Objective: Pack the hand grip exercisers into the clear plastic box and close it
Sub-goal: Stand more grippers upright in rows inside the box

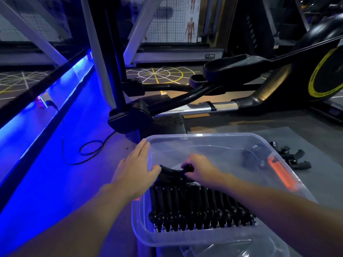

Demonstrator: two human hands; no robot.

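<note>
My left hand (133, 171) lay open against the left wall of the box (194, 135), fingers straight and together, pointing toward its far corner. The thumb reached over the rim, close to one end of the grip (171, 172); I could not tell if it touched. My right hand (200, 168) was inside the box, fingers curled round the other end of that grip, holding it just above the far end of the row (200, 210).

The row filled the near half of the box: black grips packed side by side, handles running away from me, round knobs and metal springs toward the near wall. The far half of the box held little that I could make out through the plastic, only a dark blur near the right wall. An orange latch (281, 173) sat on the right side of the box.

Outside, on the floor just beyond the right wall, lay the loose grips (295, 158), a small black heap. Behind the box stood a trainer (278, 86) with a yellow-ringed wheel. To the left a cable (89, 151) coiled on the floor under blue light (37, 145).
</note>
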